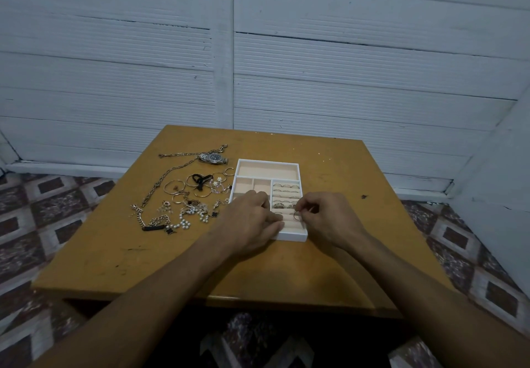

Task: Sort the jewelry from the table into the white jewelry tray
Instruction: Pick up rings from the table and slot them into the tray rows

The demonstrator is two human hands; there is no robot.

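Note:
The white jewelry tray [286, 164] sits mid-table, with beige compartments and ring rolls on its right side holding several rings [286, 186]. My right hand [327, 218] pinches a thin ring [296, 216] over the near ring rolls. My left hand [249, 221] rests on the tray's near left part, fingers lying flat across the rolls and hiding the compartments beneath. Loose jewelry lies left of the tray: a wristwatch [213, 157], a long chain [169, 172], hoop bangles [195, 187], pearl pieces [186, 220] and a chain bracelet [153, 221].
The wooden table [344, 172] has bare surface right of the tray and along its near edge. White slatted wall panels [315, 66] stand behind it. Patterned floor tiles [43, 204] show on both sides.

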